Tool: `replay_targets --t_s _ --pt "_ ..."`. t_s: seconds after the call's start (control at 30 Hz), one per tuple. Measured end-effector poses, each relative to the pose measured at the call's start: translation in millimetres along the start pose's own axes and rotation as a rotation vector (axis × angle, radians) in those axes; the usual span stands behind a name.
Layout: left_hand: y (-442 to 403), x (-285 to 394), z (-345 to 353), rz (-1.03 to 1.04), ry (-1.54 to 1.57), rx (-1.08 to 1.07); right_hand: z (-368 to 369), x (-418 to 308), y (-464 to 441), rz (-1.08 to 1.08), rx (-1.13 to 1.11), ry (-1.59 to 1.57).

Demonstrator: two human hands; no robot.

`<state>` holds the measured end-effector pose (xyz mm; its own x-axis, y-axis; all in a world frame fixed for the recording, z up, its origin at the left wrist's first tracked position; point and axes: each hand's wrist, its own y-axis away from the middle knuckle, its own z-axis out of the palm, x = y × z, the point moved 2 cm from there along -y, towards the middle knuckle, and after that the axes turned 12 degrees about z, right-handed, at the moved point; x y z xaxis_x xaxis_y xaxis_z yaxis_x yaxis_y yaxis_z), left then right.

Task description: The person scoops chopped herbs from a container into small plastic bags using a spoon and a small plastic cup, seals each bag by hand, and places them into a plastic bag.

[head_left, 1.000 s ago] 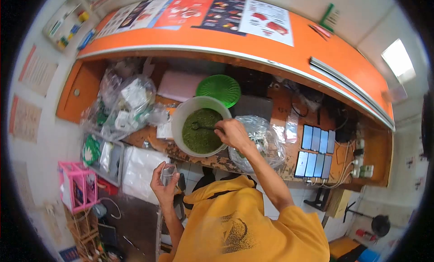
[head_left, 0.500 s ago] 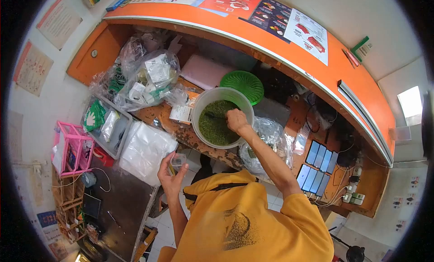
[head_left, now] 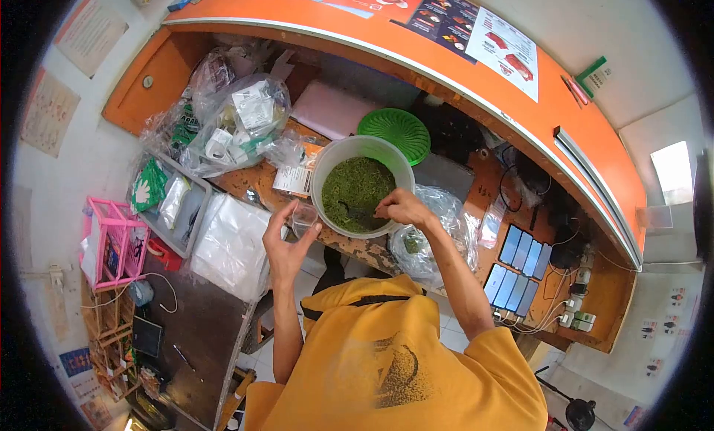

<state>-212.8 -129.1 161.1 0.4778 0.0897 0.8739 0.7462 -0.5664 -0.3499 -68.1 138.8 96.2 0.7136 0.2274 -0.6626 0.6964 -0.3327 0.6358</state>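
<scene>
A round translucent tub (head_left: 405,162) of finely chopped green stuff (head_left: 360,179) stands on the worn wooden counter. At its near right rim, my right hand (head_left: 405,209) is closed on a dark spoon (head_left: 357,211), whose bowl rests in the green stuff. My left hand (head_left: 287,251) grips a small clear plastic cup (head_left: 303,217) between thumb and fingers, just left of the tub. The cup appears to have nothing in it. Right of the tub lies a clear plastic bag (head_left: 430,237) with something green inside.
A green ribbed lid (head_left: 396,136) lies behind the tub. Stuffed plastic bags (head_left: 242,126) crowd the left shelf. Clear plastic sheets (head_left: 229,245) and a grey tray (head_left: 195,221) sit at the left. Several lit phones (head_left: 515,271) and cables are at the right. An orange shelf edge (head_left: 312,16) overhangs.
My left hand has raised the cup up and rightward, close to the tub's side. My right hand has moved from the tub's middle to its near right rim, with the spoon lower in the tub.
</scene>
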Motion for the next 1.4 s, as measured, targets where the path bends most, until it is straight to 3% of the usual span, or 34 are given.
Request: replay_targets --t_s 0.1,0.4,0.73,0.87,0.97,1.07,1.1,1.3,1.4 --pt "-21.0 5.7 11.6 0.018 0.010 -0.003 -12.0 7.8 17.3 0.117 0.082 -0.182" --pt "-53.3 -16.6 78.5 0.241 -0.160 -0.097 -37.5 22.9 61.2 0.114 0.312 -0.304" --pt "-52.1 -36.7 132.6 0.249 -0.184 -0.192 -9.5 -18.0 108.2 -0.219 0.864 0.009" --pt "-51.3 -38.0 135.6 0.246 -0.131 -0.178 -9.3 -18.7 113.3 -0.173 0.894 -0.140" --pt "-49.5 -42.4 135.2 0.196 -0.030 -0.126 -11.8 -3.6 100.5 -0.142 0.915 -0.068" --pt "-45.8 -37.8 130.8 0.159 0.010 -0.067 -4.2 8.7 73.5 -0.105 0.725 -0.087" --pt "-45.3 -34.3 129.3 0.154 0.008 -0.051 -2.1 6.0 68.9 -0.237 0.876 0.085" --pt "-34.7 -57.7 144.9 0.381 -0.153 -0.012 14.4 -83.7 57.9 -0.553 0.922 0.095" --pt "-35.3 -42.6 146.3 0.376 -0.213 -0.021 19.2 -70.8 17.5 -0.526 0.940 0.113"
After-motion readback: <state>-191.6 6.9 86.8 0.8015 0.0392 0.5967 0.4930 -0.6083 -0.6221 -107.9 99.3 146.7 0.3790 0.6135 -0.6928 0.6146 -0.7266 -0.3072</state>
